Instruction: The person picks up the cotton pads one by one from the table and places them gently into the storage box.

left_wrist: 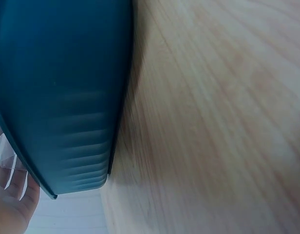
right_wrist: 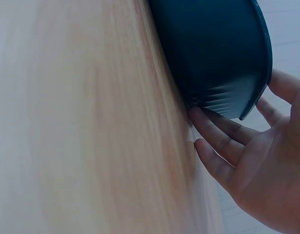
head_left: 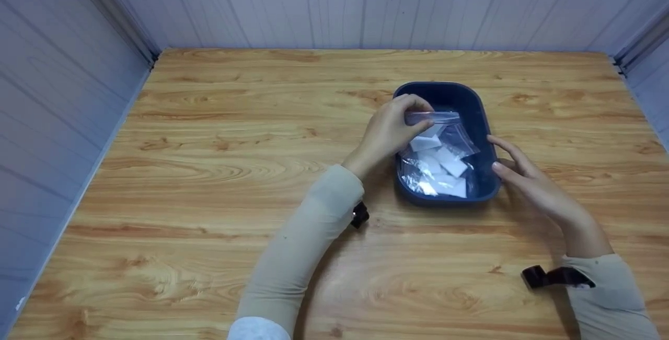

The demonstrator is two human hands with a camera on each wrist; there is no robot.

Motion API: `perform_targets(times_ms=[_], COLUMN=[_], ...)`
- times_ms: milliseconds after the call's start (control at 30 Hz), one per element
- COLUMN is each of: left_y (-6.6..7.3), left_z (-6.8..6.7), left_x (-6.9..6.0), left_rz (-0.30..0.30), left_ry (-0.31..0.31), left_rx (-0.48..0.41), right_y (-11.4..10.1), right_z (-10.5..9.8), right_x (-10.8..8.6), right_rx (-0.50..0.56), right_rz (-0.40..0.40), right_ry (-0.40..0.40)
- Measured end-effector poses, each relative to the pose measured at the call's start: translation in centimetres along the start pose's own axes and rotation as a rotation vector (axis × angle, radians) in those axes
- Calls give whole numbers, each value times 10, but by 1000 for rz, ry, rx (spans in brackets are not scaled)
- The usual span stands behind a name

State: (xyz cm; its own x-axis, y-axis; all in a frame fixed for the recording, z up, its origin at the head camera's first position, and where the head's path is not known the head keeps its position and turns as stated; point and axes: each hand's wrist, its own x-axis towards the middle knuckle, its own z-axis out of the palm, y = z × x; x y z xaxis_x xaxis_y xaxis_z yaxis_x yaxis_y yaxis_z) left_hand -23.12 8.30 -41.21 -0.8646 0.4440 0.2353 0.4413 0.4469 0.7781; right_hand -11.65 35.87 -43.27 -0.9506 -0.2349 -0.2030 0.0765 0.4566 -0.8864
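Note:
In the head view a dark blue rectangular bin (head_left: 483,170) stands on the table, right of centre. My left hand (head_left: 389,126) reaches over its left rim and pinches the zip edge of a clear zip-lock bag (head_left: 441,117). White flat pieces (head_left: 450,161) show through the plastic; whether one bag or more lies there I cannot tell. My right hand (head_left: 528,180) touches the bin's right side with extended fingers. In the right wrist view the fingertips (right_wrist: 196,114) rest against the ribbed outer wall near its base. The left wrist view shows the left hand (left_wrist: 13,207) partly, beyond the rim.
The bin sits on a wood-grain table (head_left: 209,173). Pale panelled walls (head_left: 334,6) rise behind it and at both sides. A black strap-mounted camera (head_left: 556,277) is on the right forearm, and another dark device (head_left: 360,214) shows at the left forearm.

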Motion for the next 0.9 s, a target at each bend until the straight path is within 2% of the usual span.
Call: perform_targets(times_ms=[300,500,733,900], left_y=[0,3,2,0], left_z=[-5,-11,-17,-22], left_x=[-4,-10,-17,-22], left_rz=[29,53,112,120], left_ry=[-13,-13,19,21], left_rx=[-34,-27,-20,-7], right_y=[2,2,1,2], right_z=[1,1,0,0], right_x=[-1,-1,1,1], right_rx=[8,6,4,13], right_rz=[-18,-15,-1,-7], right_ry=[10,7,1,3])
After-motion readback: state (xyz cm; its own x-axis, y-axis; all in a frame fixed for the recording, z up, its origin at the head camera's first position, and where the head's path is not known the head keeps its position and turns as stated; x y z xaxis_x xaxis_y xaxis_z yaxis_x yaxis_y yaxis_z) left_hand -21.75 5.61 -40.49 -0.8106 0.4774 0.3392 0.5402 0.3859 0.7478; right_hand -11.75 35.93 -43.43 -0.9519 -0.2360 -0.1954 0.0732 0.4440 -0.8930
